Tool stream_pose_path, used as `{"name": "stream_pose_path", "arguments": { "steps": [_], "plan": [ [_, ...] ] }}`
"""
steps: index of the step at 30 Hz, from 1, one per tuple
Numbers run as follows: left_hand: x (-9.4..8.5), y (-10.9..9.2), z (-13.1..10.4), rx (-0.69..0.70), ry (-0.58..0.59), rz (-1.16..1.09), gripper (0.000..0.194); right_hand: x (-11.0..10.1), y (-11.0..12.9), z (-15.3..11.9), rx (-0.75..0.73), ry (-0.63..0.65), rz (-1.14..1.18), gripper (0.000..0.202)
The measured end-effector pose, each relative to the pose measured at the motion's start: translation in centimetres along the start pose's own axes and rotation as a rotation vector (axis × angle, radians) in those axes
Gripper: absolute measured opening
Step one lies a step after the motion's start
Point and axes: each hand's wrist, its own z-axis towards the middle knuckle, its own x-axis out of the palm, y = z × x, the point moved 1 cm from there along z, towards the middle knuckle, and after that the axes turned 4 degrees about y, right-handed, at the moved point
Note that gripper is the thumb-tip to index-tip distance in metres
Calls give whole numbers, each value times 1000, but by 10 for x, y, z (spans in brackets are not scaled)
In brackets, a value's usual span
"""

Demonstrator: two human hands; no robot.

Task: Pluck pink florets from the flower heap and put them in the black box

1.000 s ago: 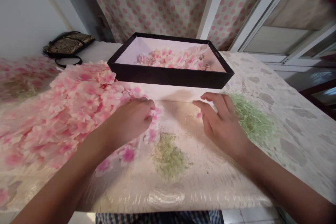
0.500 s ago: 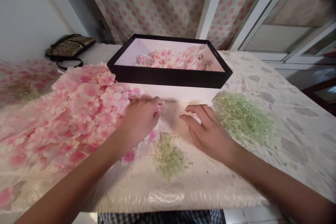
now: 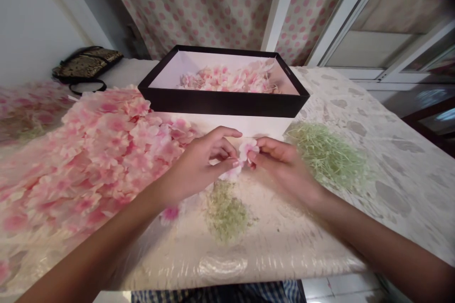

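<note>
My right hand pinches a pale pink artificial flower between thumb and fingers, just in front of the box. Close beside it on the left, my left hand has its thumb and fingertips together on another pale pink petal piece, partly hidden by the thumb; its index finger stretches out above. A large heap of pink artificial flowers spreads left of my left hand. Below both hands lies a small pile of green bits. Thin green stems are heaped to the right.
Behind my hands stands a white box with a black rim, with pink flowers inside. A patterned bag lies at the back left. The table has a plastic-covered cloth. A dotted curtain hangs behind.
Both hands have come together in front of the box. The right now holds a flower up, and the left fingertips have closed on a petal piece. The view has shifted slightly.
</note>
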Motion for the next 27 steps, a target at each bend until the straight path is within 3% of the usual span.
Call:
{"name": "stream_pose_path", "arguments": {
  "steps": [3,9,13,17,27],
  "plan": [
    [-2,1,2,-48,-40,-107,34,-4,2,1,6,-49,87,10],
    [-2,2,4,-56,-129,-143,35,-8,3,0,81,-9,206,5],
    [-1,2,4,-99,-135,-213,37,-10,5,0,-6,44,32,7],
    [-2,5,4,-101,-187,-160,35,-10,6,1,-81,4,-109,8],
    [2,-4,-1,52,-219,-216,42,-6,9,-4,202,131,405,8]
  ]
}}
